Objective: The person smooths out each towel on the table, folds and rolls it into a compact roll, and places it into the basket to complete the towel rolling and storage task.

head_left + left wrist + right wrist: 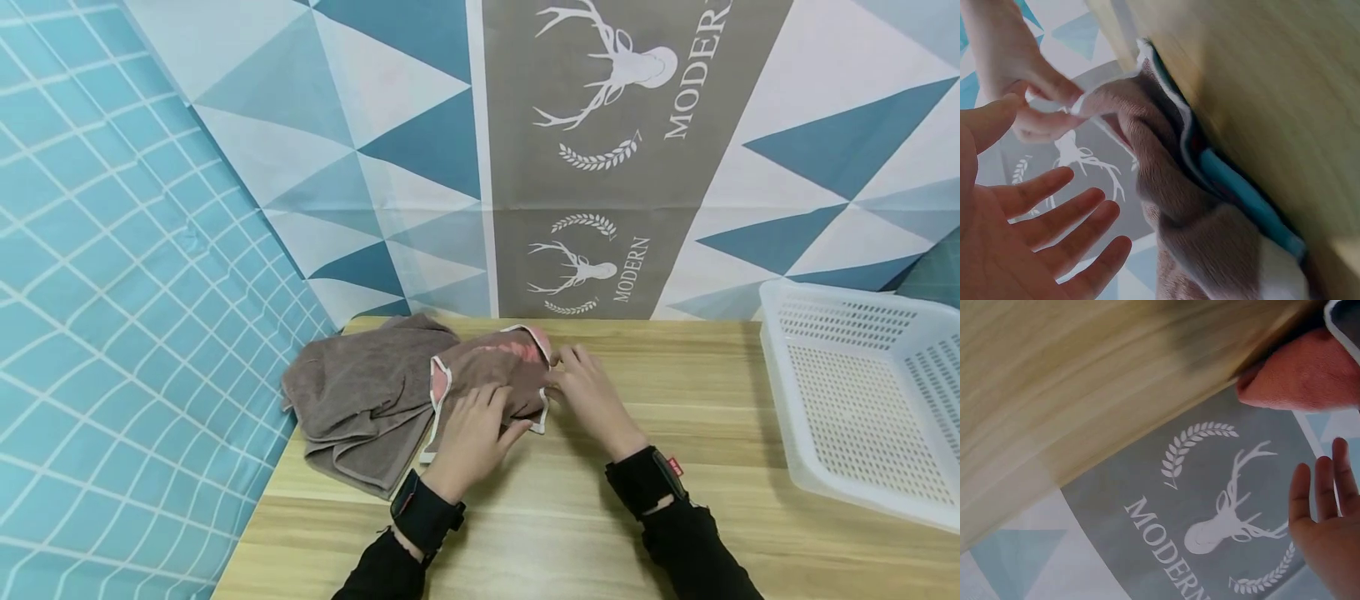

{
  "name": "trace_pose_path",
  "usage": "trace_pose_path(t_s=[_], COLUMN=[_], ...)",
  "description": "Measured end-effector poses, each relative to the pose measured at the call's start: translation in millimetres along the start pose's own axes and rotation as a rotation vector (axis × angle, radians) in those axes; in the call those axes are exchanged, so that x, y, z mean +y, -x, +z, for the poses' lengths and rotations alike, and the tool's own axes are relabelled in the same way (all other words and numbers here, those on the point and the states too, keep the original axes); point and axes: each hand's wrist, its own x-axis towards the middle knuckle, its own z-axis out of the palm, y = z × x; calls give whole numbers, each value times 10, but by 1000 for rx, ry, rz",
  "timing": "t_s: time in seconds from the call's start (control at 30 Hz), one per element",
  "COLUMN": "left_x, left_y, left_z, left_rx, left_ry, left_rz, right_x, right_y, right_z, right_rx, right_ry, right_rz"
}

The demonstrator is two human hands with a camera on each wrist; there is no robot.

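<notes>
A small brown-and-pink towel [487, 371] with white edging lies partly bunched on the wooden table. My left hand [476, 433] rests over its near part, fingers extended; in the left wrist view that hand [1041, 231] has its fingers spread. At the towel's right edge is my right hand [592, 400]. The left wrist view shows my right hand [1022, 87] pinching the white edge between thumb and finger, with the brown fabric [1147, 137] raised in folds. In the right wrist view, pink fabric [1310, 375] appears above my right hand [1329, 531].
A larger brown towel [360, 383] lies folded and rumpled to the left, against the small one. On the right stands a white perforated plastic basket [783, 392]. Patterned sheets cover the back wall [420, 175] and the left side [135, 275] beside the wooden table [540, 517].
</notes>
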Motion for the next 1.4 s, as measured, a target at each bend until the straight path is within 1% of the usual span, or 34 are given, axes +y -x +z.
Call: trace_pose_path(t_s=[0.07,0.23,0.4,0.6,0.77,0.87,1.0,1.2,1.33,1.4], left_x=[20,48,74,94,116,123,109,9,-81,-130], left_y=[-12,-40,-54,-64,-63,-60,-43,74,144,170], left_z=[0,0,-6,-16,-95,-189,-359,-681,-894,-982], left_rx=[13,46,90,180,285,330,356,393,431,441], left_ry=[-2,-43,-60,-63,-72,-44,15,60,87,94], left_rz=[4,6,11,30,44,55,66,41,44,54], right_x=[-52,-227,-376,-470,-491,-463,-384,-205,-79,-16], right_y=[-5,-30,-50,-78,-76,-50,8,111,203,253], right_z=[-32,-145,-215,-249,-253,-249,-230,-272,-392,-465], right_rx=[22,73,108,142,159,139,88,34,29,38], right_ry=[-28,-72,-108,-133,-151,-158,-133,-84,-67,-59], right_rz=[-17,-66,-80,-71,-110,-142,-154,-100,-48,-35])
